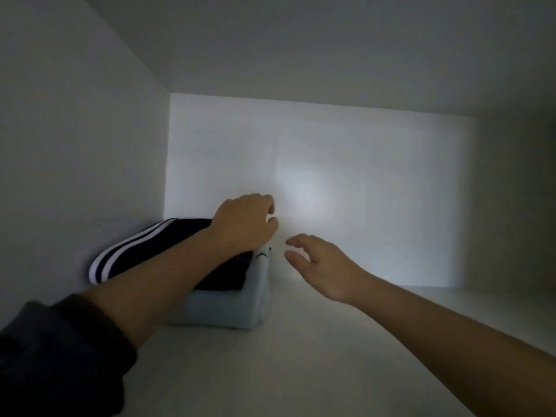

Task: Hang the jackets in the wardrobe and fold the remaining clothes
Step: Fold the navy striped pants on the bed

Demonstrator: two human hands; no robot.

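Shelf [301, 356] is dim and pale. On it, against the left wall [75, 176], lies the blue garment [222, 308], folded, with the striped garment [144, 248] on top. The right hand [319, 263] hovers just beside them, fingers loosely spread, empty. The left hand [243, 224] rests over their far corner, fingers bent; whether it pinches cloth I cannot tell. Better to press flat, square the edges, then withdraw slowly.

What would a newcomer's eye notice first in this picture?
The bright patch of light on the white back wall. Next, in the left back corner, a folded dark garment with white stripes lies on a pale blue garment. The left hand reaches over them; the right hand hovers open beside them.
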